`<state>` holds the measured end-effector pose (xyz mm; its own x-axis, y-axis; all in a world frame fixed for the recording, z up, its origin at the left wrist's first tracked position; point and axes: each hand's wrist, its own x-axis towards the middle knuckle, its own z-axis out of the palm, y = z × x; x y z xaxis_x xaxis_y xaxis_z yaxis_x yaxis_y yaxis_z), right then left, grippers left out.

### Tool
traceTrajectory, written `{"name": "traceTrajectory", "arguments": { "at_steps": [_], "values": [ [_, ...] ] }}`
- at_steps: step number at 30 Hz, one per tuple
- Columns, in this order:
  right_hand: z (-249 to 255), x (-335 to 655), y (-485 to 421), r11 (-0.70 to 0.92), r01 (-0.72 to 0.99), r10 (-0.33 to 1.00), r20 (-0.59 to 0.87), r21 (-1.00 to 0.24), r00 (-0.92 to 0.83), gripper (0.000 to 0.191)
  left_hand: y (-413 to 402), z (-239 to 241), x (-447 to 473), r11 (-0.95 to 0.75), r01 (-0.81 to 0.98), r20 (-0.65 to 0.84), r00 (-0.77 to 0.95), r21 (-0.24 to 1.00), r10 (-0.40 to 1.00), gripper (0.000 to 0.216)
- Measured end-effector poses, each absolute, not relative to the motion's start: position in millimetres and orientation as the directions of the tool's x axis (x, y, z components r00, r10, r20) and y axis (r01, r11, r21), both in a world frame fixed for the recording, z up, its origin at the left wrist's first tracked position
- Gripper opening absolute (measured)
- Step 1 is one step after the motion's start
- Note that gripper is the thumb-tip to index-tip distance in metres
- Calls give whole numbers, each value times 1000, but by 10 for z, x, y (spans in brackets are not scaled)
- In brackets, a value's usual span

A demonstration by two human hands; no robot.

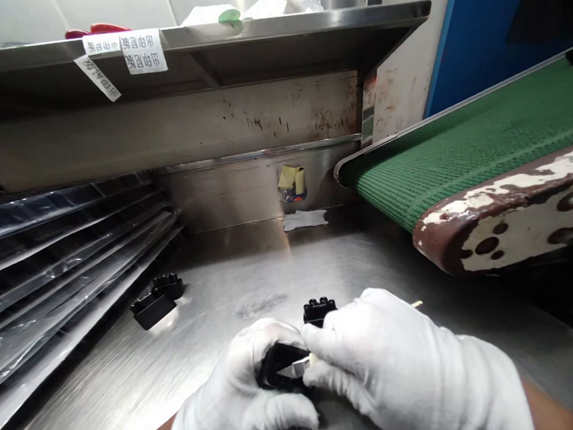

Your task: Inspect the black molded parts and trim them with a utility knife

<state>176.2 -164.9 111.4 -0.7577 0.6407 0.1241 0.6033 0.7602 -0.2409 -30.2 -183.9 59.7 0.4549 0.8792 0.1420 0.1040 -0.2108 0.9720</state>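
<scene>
My left hand (pixel 246 392), in a white glove, is closed around a black plastic part (pixel 270 370) with a hollow side facing up. In my gloved right hand (pixel 384 360) is a small knife, its pointed metal blade (pixel 294 368) over the part's hollow. Most of the knife's handle is hidden by the fingers, with a pale tip (pixel 417 304) showing behind the hand. Whether the blade touches the part I cannot tell. Just beyond the hands stands another black part (pixel 319 310) with several round studs on top, partly covered by my right hand.
More black parts (pixel 156 303) lie on the metal table (pixel 224 307) at left, beside stacked plastic trays (pixel 70 267). A green conveyor belt (pixel 480 138) slopes in from the right. Overhead runs a metal shelf (pixel 270 28) with paper labels (pixel 142 51). A white scrap (pixel 305 219) lies by the back wall.
</scene>
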Motion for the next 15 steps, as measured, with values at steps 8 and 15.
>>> {"name": "traceTrajectory", "arguments": {
  "at_steps": [8, 15],
  "values": [
    [1120, 1760, -1652, 818, 539, 570, 167, -201, -804, 20, -1790, 560, -308, -377, 146, 254, 518, 915, 817, 33],
    [1144, 1766, -1673, 814, 552, 576, 126, -179, -808, 18, -1805, 573, -318, -423, 170, 277, 535, 890, 798, 36]
  ]
}}
